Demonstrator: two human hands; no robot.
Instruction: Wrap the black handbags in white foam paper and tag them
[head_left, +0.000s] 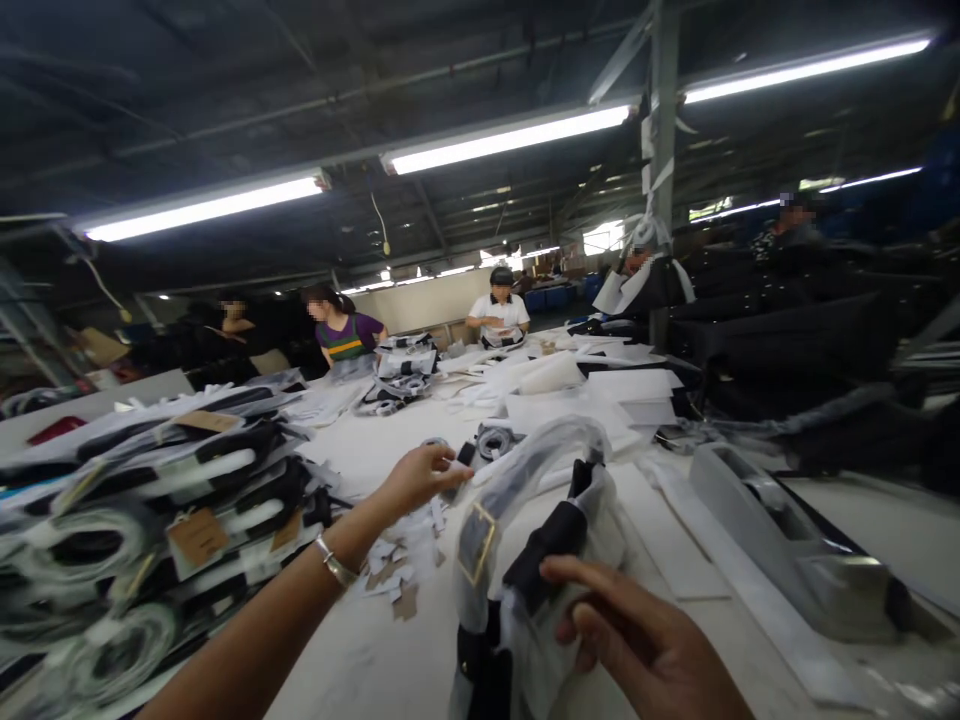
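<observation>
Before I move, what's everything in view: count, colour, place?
Wrapped item: one, black, front centre
Buckle: one, gold, on it
Wrapped goods: piled, black-white, left
Tags: several, brown, left pile
Scraps: many, white-brown, centre-left
Coil: one, greyish, beyond left hand
Sheets: many, white, centre-right
Device: one, grey, right
Dark material: uncounted, black, back right
Table: one, white, beneath
Lamps: several, white, overhead
Post: one, grey, behind
People: at least four, behind
Bracelet: one, silver, left wrist
Hands: two, left reaching, right at wrapped item

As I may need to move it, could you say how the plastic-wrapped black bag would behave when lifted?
The bag may slip, as its clear wrap looks smooth. The handle probably holds its shape, since it stands in an arch.
</observation>
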